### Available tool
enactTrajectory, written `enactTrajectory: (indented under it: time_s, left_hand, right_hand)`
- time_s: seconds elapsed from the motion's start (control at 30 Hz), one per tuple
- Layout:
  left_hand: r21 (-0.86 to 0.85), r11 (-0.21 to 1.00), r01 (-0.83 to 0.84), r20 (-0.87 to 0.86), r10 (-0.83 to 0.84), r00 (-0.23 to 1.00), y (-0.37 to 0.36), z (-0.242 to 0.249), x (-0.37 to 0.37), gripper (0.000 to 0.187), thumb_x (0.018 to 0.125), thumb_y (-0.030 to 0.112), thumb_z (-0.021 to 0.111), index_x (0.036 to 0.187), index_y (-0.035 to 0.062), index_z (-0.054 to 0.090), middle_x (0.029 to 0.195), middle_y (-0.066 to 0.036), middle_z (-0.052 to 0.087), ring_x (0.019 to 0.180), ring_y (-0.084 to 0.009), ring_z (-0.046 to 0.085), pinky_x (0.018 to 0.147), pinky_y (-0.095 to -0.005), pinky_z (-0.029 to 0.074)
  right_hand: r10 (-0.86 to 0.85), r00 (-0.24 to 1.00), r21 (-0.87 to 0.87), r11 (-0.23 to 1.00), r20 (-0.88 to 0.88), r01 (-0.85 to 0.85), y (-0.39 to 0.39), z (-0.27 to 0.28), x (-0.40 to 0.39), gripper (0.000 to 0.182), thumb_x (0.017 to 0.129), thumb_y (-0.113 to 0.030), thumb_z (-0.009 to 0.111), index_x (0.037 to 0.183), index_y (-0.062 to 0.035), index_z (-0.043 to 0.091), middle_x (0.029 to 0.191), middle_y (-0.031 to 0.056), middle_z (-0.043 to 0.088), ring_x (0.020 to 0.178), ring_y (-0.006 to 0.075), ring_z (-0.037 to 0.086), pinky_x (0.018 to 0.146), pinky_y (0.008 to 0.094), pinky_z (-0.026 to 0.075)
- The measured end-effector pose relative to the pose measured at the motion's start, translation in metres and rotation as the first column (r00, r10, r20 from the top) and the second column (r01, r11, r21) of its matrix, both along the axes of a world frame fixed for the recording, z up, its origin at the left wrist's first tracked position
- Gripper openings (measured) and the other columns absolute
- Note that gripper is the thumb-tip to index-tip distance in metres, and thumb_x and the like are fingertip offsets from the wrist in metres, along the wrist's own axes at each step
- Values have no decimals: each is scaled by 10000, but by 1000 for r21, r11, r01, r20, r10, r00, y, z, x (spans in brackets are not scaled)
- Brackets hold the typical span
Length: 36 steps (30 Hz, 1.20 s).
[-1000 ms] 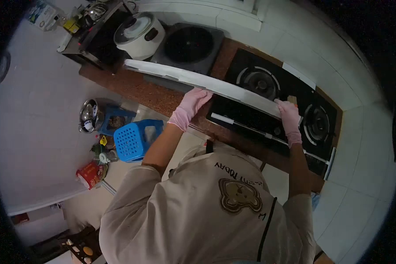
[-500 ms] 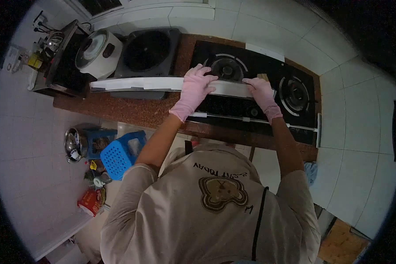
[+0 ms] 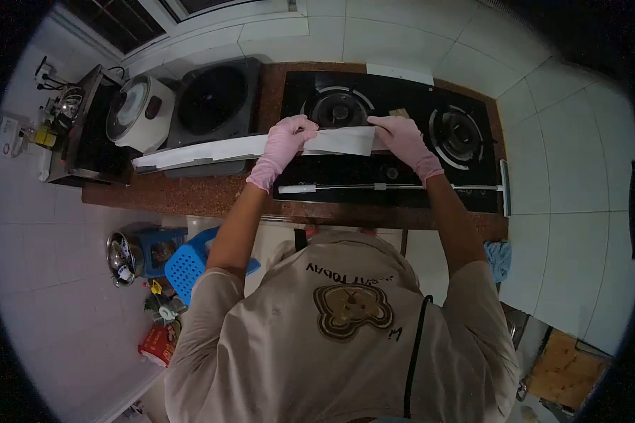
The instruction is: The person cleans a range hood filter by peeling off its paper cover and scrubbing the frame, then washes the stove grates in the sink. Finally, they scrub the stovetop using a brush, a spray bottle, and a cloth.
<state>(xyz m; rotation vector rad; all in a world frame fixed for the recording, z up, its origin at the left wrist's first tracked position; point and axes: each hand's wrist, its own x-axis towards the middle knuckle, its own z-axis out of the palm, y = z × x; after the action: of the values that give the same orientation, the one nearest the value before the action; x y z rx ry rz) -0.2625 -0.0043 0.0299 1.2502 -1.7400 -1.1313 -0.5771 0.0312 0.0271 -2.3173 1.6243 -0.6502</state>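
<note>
A long white strip [image 3: 208, 150] with a grey edge runs level above the front of the counter, from the left side to between my hands. My left hand [image 3: 283, 149], in a pink glove, is closed around its middle part. Farther right, my right hand [image 3: 404, 143], also pink-gloved, pinches the strip near its squared white end. Below both hands lies the black glass gas hob [image 3: 346, 169] with two burners. A thin rod with a white grip [image 3: 298, 189] lies along the hob's front, with a crosspiece at its right end.
Left of the hob stand a black square cooker [image 3: 215, 99], a white rice cooker [image 3: 140, 113] and a dark oven-like box [image 3: 85, 148]. On the floor are a blue stool [image 3: 187, 264], a metal bowl [image 3: 122, 255] and a red packet [image 3: 159, 343]. A blue cloth [image 3: 497, 261] hangs at the right.
The view has shifted a little. My hands have come slightly closer together, and the strip's white squared end now shows between them. Both hands still hold the strip.
</note>
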Motion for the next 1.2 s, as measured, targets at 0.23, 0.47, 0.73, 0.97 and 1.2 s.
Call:
enactTrajectory:
  time_s: [0.23,0.47,0.73,0.97,1.2]
  left_hand:
    - [-13,1000,26,-156,-27,987,-5,2,8,57,863,71,732,902,35,711,1049,-57,712,1169,-198,587,1009,-340,438]
    - [-34,999,34,-177,-40,983,1,19,4,196,831,42,748,1019,18,696,1098,-76,686,1057,-172,611,981,-303,460]
    - [82,973,-215,-374,230,898,30,45,9,509,932,137,685,1388,22,491,1413,-135,524,1284,-220,504,1065,-336,426]
    - [50,920,388,-507,-311,804,15,51,-6,976,896,228,704,1602,147,35,1583,-206,278,1466,-289,273,1208,-404,180]
    - [118,841,527,-613,-356,705,35,89,-37,1120,790,-106,699,1607,183,-11,1234,-101,633,972,-115,609,895,-267,483]
  right_hand:
    - [-180,832,-16,975,524,222,23,31,21,370,949,-295,638,1215,-40,662,1192,109,689,1070,243,655,897,374,522]
    - [-368,713,381,912,597,153,18,24,48,322,924,-269,646,1124,-23,697,975,38,671,854,146,611,781,294,495]
    - [-341,428,333,938,837,96,43,68,38,277,951,-225,593,1122,-32,696,955,38,641,862,130,627,791,281,520]
    - [-177,522,259,962,834,-87,41,88,31,303,1001,-204,537,1208,-8,639,1114,58,634,986,139,614,838,297,524]
    - [-462,46,444,814,886,-374,48,115,22,270,1032,-169,500,1234,-30,612,1122,29,635,1022,137,596,918,248,459]
